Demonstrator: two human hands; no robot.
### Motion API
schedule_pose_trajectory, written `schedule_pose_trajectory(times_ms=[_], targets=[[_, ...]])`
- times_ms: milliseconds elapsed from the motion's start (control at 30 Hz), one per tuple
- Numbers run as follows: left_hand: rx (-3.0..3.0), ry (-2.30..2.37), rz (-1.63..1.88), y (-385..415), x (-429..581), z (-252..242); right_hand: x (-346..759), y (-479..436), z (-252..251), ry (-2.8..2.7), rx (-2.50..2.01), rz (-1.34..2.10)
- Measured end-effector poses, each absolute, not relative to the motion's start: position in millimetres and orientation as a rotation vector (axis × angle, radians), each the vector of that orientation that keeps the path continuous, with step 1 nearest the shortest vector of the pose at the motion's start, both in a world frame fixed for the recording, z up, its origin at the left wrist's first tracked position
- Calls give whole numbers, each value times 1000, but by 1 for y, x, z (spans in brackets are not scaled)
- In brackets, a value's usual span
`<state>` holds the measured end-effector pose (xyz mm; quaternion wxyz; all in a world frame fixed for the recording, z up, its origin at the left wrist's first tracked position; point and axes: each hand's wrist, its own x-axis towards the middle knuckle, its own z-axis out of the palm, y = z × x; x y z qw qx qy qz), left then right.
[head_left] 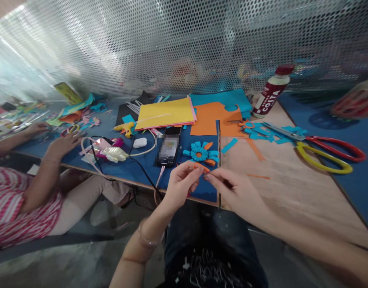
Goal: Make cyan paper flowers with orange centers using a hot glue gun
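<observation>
Between my two hands, near the table's front edge, is a small piece of orange paper (pixel 202 167). My left hand (pixel 184 180) pinches it between thumb and fingertips. The fingertips of my right hand (pixel 232 188) are closed at its right end, and the fingers hide part of it. Just beyond my hands lies a blue paper flower (pixel 199 151) with an orange centre and orange leaf-shaped pieces at its right side. A phone (pixel 169 148) with a lit screen lies left of the flower, a cable plugged into its near end.
Scissors (pixel 304 140) with red and yellow handles lie on the right among blue scraps. Behind are orange sheets (pixel 203 120), a yellow sheet (pixel 164 114) and a Costa bottle (pixel 272 92). A yellow glue gun (pixel 126 128), earbud case (pixel 140 143) and cabled power strip (pixel 112 153) sit left, near another person's hands (pixel 64 144).
</observation>
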<state>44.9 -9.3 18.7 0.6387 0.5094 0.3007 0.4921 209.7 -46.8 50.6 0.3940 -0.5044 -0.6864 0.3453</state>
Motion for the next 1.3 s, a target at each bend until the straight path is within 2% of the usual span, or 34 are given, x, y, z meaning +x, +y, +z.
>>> schedule_pose_trajectory(times_ms=[167, 400, 533, 900, 1300], targets=[[1112, 681, 1149, -8, 46, 22, 213, -47, 47, -1759, -1267, 730], [1076, 627, 1163, -13, 49, 23, 209, -55, 38, -1704, -1238, 346], [1088, 582, 1170, -19, 49, 23, 199, -63, 36, -1569, -1223, 316], [1211, 624, 1195, -24, 50, 26, 181, -69, 32, -1163, -1271, 621], [1266, 685, 1184, -21, 52, 26, 179, -60, 18, -743, -969, 1222]])
